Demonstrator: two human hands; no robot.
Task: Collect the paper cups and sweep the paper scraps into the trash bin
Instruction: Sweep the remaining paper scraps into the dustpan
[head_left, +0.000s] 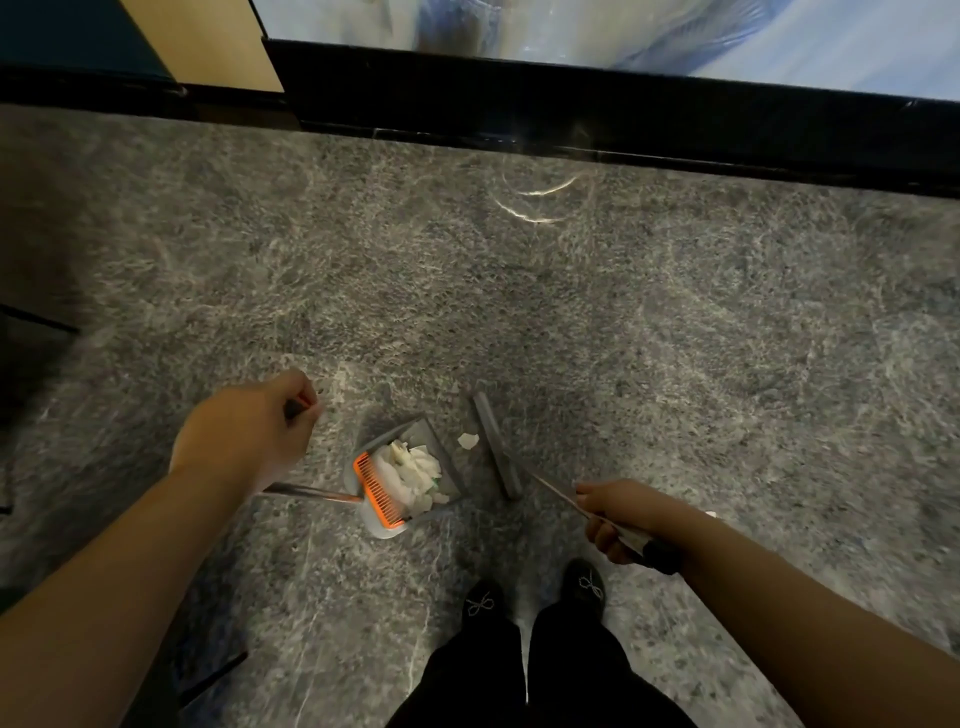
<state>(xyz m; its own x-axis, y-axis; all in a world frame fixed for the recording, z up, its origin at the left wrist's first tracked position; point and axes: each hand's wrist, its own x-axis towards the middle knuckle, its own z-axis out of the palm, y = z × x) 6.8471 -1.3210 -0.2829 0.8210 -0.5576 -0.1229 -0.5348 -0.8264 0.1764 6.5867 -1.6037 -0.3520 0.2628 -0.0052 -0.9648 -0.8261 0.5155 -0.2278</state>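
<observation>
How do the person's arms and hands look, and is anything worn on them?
Both forearms are bare as far as the picture shows, with no sleeves in view. The left hand and the right hand wear no gloves, and no rings can be made out. A small pale thing shows at the right wrist; whether it is a band is too blurred to tell.

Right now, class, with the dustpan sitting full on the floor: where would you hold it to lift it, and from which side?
Hold the dustpan by its long handle, coming from the left, as the left hand does; the handle rises away from the open mouth.
</observation>
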